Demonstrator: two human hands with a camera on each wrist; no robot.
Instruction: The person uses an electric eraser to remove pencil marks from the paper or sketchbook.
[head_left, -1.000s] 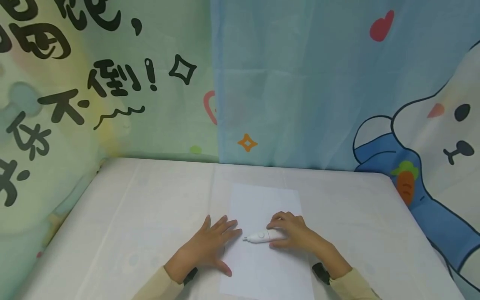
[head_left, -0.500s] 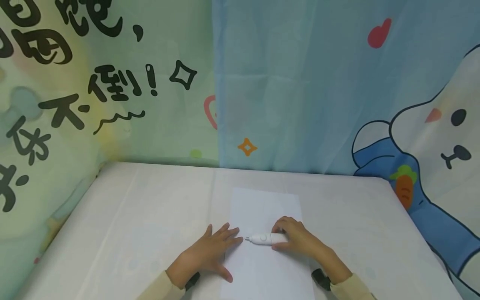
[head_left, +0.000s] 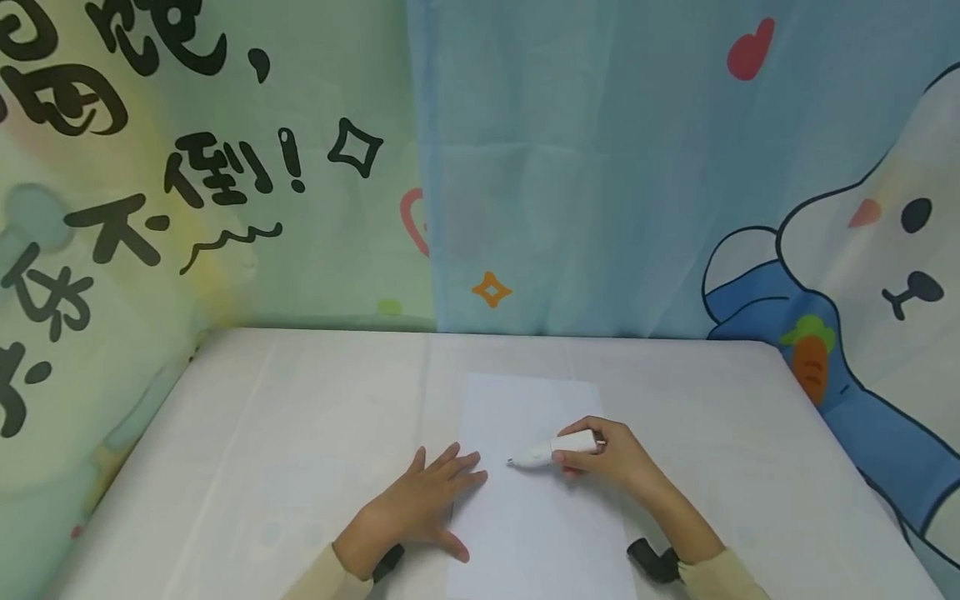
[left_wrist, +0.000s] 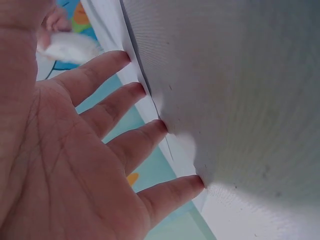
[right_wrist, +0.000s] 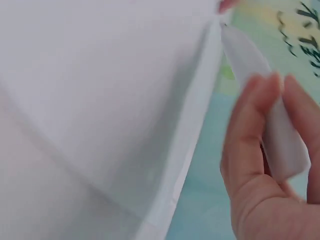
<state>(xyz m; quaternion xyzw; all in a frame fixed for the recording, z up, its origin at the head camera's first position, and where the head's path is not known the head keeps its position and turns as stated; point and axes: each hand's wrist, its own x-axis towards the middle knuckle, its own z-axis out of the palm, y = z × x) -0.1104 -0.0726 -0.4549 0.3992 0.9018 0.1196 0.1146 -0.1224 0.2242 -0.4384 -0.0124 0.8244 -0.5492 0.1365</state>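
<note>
A white pen-shaped device [head_left: 534, 456], thick-bodied with a narrow tip, is gripped between the thumb and fingers of my right hand [head_left: 618, 457]. Its tip points left, over the sheet of white paper [head_left: 536, 533]. In the right wrist view the device [right_wrist: 287, 145] shows a tapered front and a blunt rear end, partly covered by the fingers. My left hand [head_left: 420, 504] lies with straight, spread fingers at the paper's left edge. The left wrist view shows the fingertips [left_wrist: 159, 126] of that hand touching the sheet and the surface.
The paper lies on a table with a white cover [head_left: 315, 400]. Behind stands a printed cloth backdrop [head_left: 600, 167] in green and blue, with a cartoon bear at the right. A dark wrist strap piece [head_left: 654, 560] sits below the right wrist.
My right hand has raised the white pen-shaped device off the paper and moved slightly right, turning it so that the tip angles down to the left. My left hand stays in place.
</note>
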